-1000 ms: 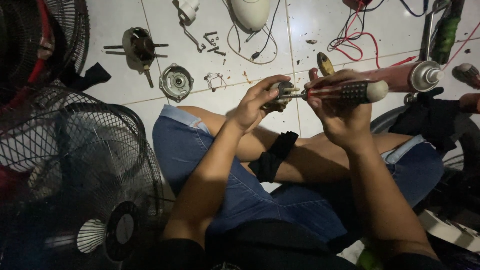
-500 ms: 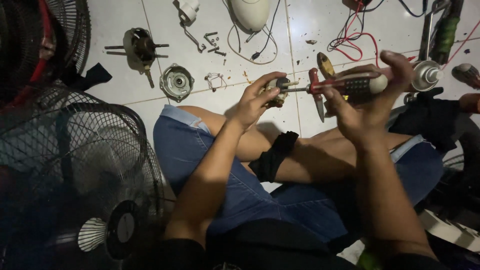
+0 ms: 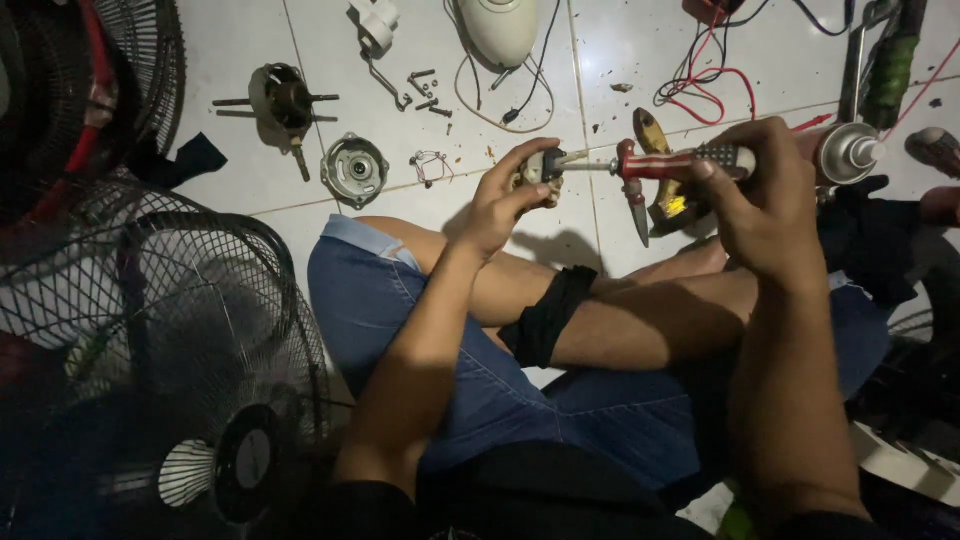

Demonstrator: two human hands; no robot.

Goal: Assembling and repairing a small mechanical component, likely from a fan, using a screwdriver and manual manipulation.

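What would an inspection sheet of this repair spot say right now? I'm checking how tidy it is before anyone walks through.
Surface: white tiled floor, the person seated cross-legged on it.
Job's things: small part in the left hand; red-handled screwdriver in the right hand, tip at the part.
Clutter: motor rotor, round metal cap, loose screws, spray can.
Grippers: both hands closed on their things.
Cables: red and black wires loose on the tiles.
Surroundings: fan grilles at the person's left; white fan base ahead.
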